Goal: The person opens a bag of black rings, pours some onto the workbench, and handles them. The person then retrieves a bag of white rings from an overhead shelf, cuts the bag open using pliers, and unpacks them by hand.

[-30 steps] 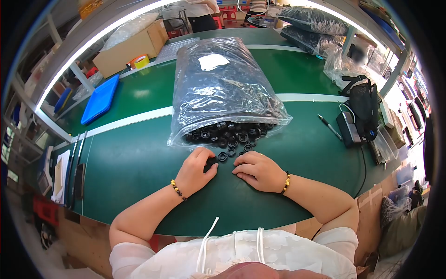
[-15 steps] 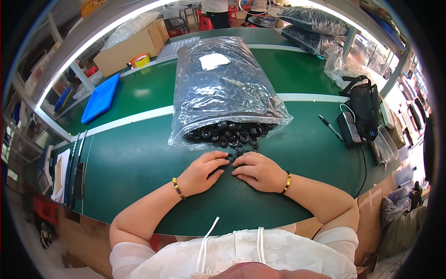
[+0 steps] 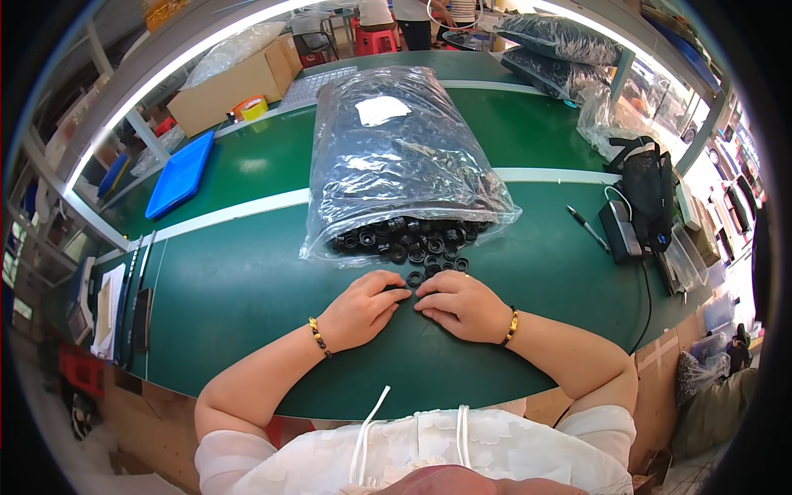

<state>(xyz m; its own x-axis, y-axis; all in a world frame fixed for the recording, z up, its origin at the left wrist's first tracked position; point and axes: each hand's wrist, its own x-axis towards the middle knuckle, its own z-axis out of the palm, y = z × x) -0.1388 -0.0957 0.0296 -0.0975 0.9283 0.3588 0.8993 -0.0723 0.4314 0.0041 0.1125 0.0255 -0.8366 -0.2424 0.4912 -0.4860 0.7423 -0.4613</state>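
A large clear plastic bag (image 3: 396, 157) lies on the green table, its open mouth towards me. Small black ring-shaped parts (image 3: 404, 235) fill the mouth, and several loose ones (image 3: 435, 262) have spilled out in front. My left hand (image 3: 360, 309) rests just below the spill with its fingers bent and drawn together. Facing it, my right hand (image 3: 466, 307) has curled fingers close to the nearest black ring (image 3: 416, 280). Both sets of fingertips almost meet. A sliver of black shows at them, but what they pinch is mostly hidden.
A blue tray (image 3: 180, 175) lies at the left, near a cardboard box (image 3: 235, 87) and tape rolls (image 3: 251, 108). To the right are a pen (image 3: 587, 228), a black power unit (image 3: 620, 227) with a cable, and a black bag (image 3: 645, 186). Filled bags (image 3: 557, 49) are stacked behind.
My left fingers have drawn in and back slightly from the rings. The loose rings in front of the bag have shifted a little. People in the background have moved.
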